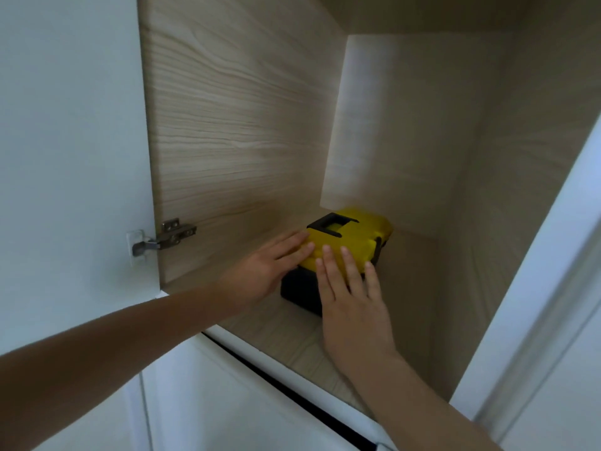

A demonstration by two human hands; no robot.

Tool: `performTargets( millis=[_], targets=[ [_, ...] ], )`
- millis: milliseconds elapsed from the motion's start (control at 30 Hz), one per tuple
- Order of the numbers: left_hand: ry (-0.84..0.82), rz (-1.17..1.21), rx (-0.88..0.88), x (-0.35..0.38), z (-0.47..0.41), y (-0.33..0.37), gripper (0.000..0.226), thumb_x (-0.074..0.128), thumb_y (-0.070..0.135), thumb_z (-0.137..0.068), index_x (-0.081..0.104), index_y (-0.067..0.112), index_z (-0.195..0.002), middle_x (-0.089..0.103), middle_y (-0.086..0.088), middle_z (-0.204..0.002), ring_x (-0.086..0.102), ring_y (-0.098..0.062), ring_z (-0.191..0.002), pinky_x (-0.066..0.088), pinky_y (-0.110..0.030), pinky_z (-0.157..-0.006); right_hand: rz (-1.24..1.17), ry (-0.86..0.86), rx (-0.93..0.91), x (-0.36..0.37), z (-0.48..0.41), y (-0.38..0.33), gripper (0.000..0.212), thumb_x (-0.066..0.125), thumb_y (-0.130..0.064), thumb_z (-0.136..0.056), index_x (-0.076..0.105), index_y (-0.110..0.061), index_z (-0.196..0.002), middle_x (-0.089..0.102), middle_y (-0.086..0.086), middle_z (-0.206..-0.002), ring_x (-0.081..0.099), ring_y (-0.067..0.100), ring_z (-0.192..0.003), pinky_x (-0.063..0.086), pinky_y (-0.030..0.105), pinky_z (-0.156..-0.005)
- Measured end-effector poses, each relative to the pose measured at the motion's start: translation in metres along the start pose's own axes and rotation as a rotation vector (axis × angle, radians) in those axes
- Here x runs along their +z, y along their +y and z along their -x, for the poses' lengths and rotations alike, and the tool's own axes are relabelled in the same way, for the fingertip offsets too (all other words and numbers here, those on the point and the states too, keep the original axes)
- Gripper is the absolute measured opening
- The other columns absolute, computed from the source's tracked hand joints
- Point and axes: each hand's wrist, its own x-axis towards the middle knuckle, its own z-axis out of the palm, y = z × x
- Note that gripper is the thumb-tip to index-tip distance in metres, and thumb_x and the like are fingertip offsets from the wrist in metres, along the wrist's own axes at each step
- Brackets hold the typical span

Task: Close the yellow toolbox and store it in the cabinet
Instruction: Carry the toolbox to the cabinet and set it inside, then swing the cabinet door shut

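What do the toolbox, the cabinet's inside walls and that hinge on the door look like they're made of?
Toolbox: probably moulded plastic, a yellow lid with a matte look over a black base, with a black handle folded flat.
Cabinet walls: light wood-grain board, likely laminate or veneer; the streaked grain looks flat and even.
Hinge: metal, silvery with a dull shine and visible screws.

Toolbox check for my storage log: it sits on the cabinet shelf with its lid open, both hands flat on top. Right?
Not quite. The head view shows the toolbox lid closed. It does sit on the cabinet shelf, with the left hand and right hand flat on top.
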Motion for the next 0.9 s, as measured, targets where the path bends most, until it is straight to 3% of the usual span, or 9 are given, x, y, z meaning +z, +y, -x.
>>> performTargets(
  millis=[233, 367, 500, 633, 767, 900],
  targets=[
    [-0.05, -0.042, -0.061, 0.019, -0.047, -0.002, 0.041, 0.058, 0.0, -0.088, 0.056, 0.0, -0.13, 0.052, -0.028, -0.137, 0.049, -0.044, -0.126, 0.04, -0.05, -0.106, -0.072, -0.196, 0.153, 0.008, -0.034, 0.019, 0.072, 0.031, -0.025, -0.097, -0.021, -0.01, -0.144, -0.031, 0.007, -0.154, -0.018, 0.038, -0.141, -0.002, 0.056, -0.115],
    [-0.125, -0.052, -0.127, 0.017, -0.053, -0.002, 0.048, 0.052, 0.006, -0.096, 0.041, 0.009, -0.143, 0.033, -0.018, -0.153, 0.031, -0.032, -0.141, 0.027, -0.038, -0.116, -0.099, -0.231, 0.155, 0.011, -0.039, 0.023, 0.072, 0.033, -0.021, -0.095, -0.018, -0.012, -0.146, -0.028, 0.005, -0.156, -0.015, 0.037, -0.143, -0.001, 0.055, -0.115],
    [-0.237, -0.08, -0.18, -0.001, -0.042, 0.004, 0.061, 0.052, 0.007, -0.096, 0.024, 0.014, -0.15, 0.02, -0.013, -0.159, 0.021, -0.028, -0.145, 0.017, -0.03, -0.117, -0.131, -0.228, 0.145, 0.004, -0.038, 0.024, 0.074, 0.035, -0.02, -0.094, -0.017, -0.013, -0.146, -0.026, 0.006, -0.156, -0.015, 0.035, -0.143, 0.001, 0.054, -0.115],
    [-0.316, -0.079, -0.402, -0.034, -0.012, 0.012, 0.066, 0.049, 0.021, -0.098, 0.011, 0.026, -0.152, 0.011, -0.001, -0.162, 0.027, -0.026, -0.142, 0.028, -0.038, -0.115, -0.168, -0.096, 0.043, -0.014, -0.03, 0.013, 0.075, 0.039, -0.022, -0.094, -0.012, -0.016, -0.148, -0.017, 0.009, -0.159, -0.007, 0.035, -0.144, 0.006, 0.053, -0.114],
    [-0.303, -0.118, -0.588, -0.082, 0.023, 0.031, 0.061, 0.051, 0.021, -0.097, 0.022, 0.028, -0.15, 0.016, 0.003, -0.161, 0.03, -0.025, -0.142, 0.029, -0.044, -0.115, -0.176, 0.086, -0.088, -0.045, -0.019, -0.004, 0.071, 0.038, -0.02, -0.092, -0.003, -0.018, -0.15, -0.005, 0.012, -0.16, 0.003, 0.035, -0.145, 0.014, 0.052, -0.113],
    [-0.23, -0.157, -0.705, -0.141, 0.063, 0.07, 0.06, 0.054, 0.022, -0.095, 0.027, 0.023, -0.149, 0.019, 0.0, -0.16, 0.024, -0.019, -0.144, 0.023, -0.037, -0.118, -0.186, 0.22, -0.206, -0.088, -0.004, -0.024, 0.07, 0.038, -0.019, -0.089, 0.003, -0.018, -0.15, 0.002, 0.011, -0.161, 0.007, 0.034, -0.145, 0.013, 0.051, -0.114]
  ],
)
